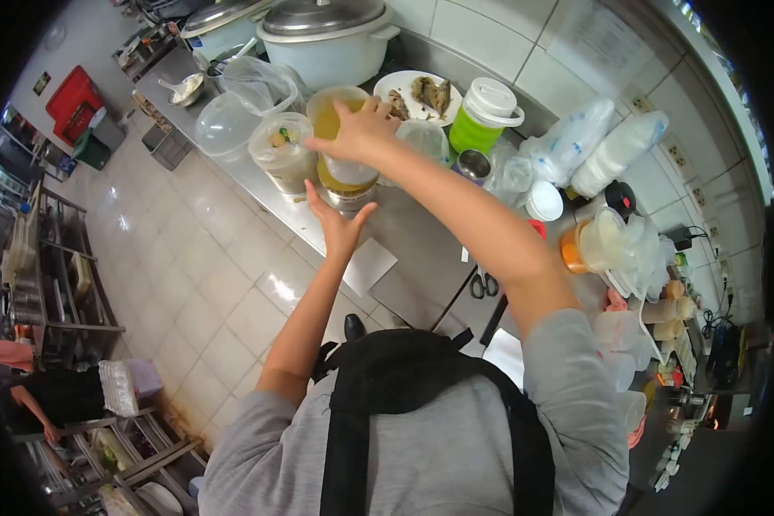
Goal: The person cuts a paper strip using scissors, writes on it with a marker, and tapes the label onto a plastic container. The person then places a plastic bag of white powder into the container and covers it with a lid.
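Upper centre of frame: right hand [359, 133] curved over a plastic tub of yellow liquid [324, 110], grip unclear; left hand [339, 227] spread just below, thumb apart; food-filled tub [282, 159] just left, white plate [390, 84] above right.

Lidded white pot [327, 53], black scissors [483, 285]

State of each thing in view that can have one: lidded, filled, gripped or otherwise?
Left hand, open, thumb and fingers spread
Right hand, on the yellowish container; grip unclear
Large white pot, lid on
Green jug, white top on
White plate, holding brown food
Small metal bowl, spoon in it
Scissors, on the counter; blades unclear
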`<control>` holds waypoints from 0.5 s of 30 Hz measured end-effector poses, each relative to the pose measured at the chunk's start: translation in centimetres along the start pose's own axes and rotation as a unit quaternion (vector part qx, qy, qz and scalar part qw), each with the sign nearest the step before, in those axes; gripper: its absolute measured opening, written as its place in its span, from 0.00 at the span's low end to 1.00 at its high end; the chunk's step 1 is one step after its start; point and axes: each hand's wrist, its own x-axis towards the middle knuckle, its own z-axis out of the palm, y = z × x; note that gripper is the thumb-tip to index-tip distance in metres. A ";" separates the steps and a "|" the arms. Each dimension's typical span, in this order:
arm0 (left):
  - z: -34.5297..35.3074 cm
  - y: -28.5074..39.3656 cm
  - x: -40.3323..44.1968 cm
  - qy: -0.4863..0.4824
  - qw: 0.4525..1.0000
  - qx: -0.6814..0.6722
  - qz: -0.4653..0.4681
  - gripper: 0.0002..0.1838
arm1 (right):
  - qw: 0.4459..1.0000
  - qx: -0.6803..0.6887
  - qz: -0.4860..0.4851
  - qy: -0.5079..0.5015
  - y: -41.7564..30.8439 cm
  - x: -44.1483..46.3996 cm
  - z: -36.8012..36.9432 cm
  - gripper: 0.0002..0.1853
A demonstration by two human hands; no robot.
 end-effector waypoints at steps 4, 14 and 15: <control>1.1 -0.5 1.2 -0.001 1.000 0.001 -0.010 0.79 | 0.993 -0.057 -0.055 -0.088 0.8 3.1 0.7 0.61; 1.1 -2.1 3.9 -0.012 0.999 -0.028 -0.021 0.79 | 0.985 0.059 -0.135 -0.095 7.0 2.9 0.0 0.53; 0.8 -2.0 4.1 -0.020 1.000 0.013 -0.012 0.78 | 0.980 0.066 -0.155 -0.104 7.7 3.1 -0.2 0.52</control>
